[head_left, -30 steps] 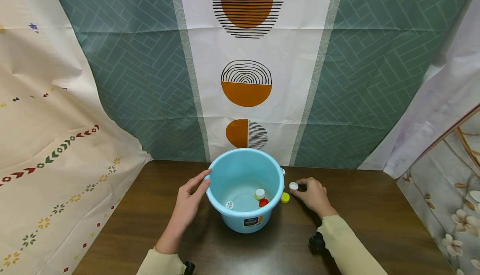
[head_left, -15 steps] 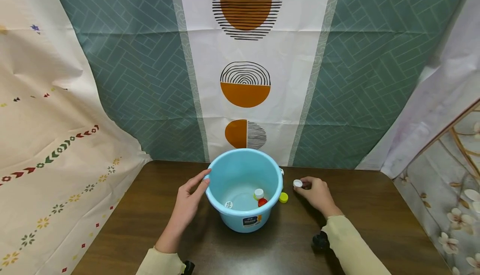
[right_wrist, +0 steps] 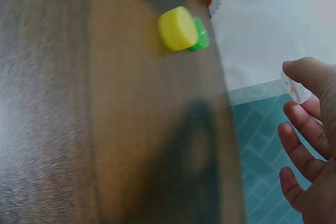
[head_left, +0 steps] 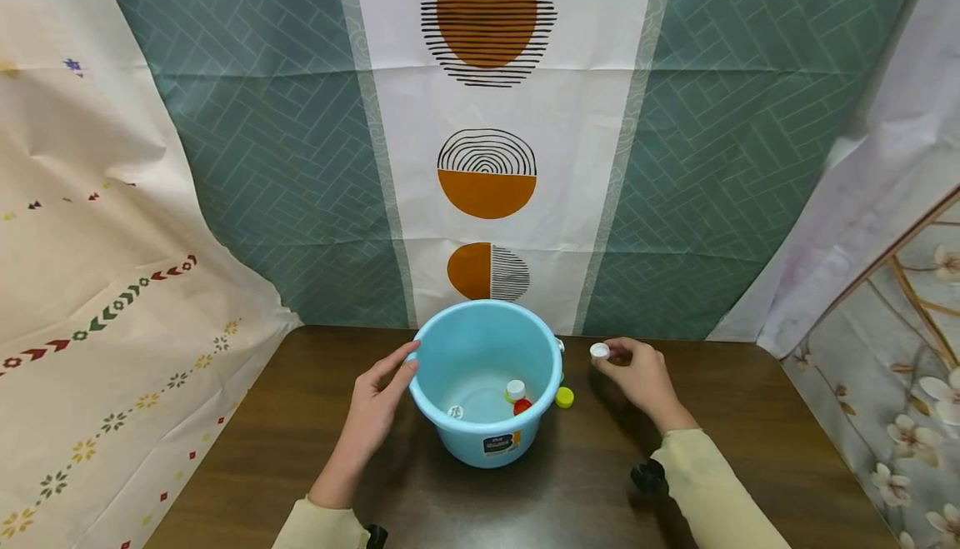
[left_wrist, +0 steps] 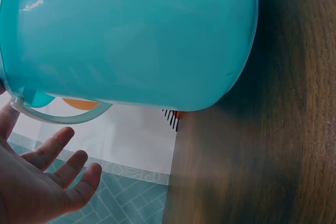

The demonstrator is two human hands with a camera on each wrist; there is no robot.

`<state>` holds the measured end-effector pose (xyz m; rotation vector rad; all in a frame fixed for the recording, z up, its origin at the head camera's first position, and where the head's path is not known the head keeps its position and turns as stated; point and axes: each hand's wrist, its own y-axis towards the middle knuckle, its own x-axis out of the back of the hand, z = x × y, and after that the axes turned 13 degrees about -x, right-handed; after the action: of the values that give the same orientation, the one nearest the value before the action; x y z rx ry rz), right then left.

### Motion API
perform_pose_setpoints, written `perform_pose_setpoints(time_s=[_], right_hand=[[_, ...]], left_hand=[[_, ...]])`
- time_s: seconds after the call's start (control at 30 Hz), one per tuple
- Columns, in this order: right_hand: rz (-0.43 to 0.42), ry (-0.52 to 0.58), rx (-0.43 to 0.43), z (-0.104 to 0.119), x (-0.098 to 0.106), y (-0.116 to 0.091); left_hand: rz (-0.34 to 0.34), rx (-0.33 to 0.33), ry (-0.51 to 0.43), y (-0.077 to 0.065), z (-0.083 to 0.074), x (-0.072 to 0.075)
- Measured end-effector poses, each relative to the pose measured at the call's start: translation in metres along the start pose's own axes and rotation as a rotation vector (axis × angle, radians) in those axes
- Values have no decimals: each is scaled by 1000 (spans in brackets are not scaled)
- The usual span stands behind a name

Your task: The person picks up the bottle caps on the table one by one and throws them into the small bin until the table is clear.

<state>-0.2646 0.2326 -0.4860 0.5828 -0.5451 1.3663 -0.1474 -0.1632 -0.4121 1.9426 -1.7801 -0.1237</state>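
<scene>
A light blue bucket (head_left: 480,441) stands upright on the table. My left hand (head_left: 375,399) holds its rim at the left with thumb and index finger; in the left wrist view the other fingers (left_wrist: 79,177) are spread loosely beside the white handle (left_wrist: 68,116). Between the thumb and fingers of my right hand (head_left: 645,378) is a white bottle cap (head_left: 599,351), raised above the table to the right of the bucket. Inside the bucket lie a white cap (head_left: 515,389) and a red cap (head_left: 522,406), with a yellow-green edge showing beside them.
A yellow cap (head_left: 564,397) lies on the brown table (head_left: 585,482) just right of the bucket. Behind it a green cap (right_wrist: 201,35) shows in the right wrist view. A patterned cloth (head_left: 495,99) hangs behind the table's far edge.
My right hand has lifted the white cap from near the table and moved it up and slightly right, away from the bucket. The left hand stays at the rim.
</scene>
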Motion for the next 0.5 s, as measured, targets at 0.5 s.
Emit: perform_pose_setpoints(time_s=[0.5], right_hand=[[-46, 37, 80, 42, 14, -6]], left_hand=[[-19, -28, -11, 1, 27, -1]])
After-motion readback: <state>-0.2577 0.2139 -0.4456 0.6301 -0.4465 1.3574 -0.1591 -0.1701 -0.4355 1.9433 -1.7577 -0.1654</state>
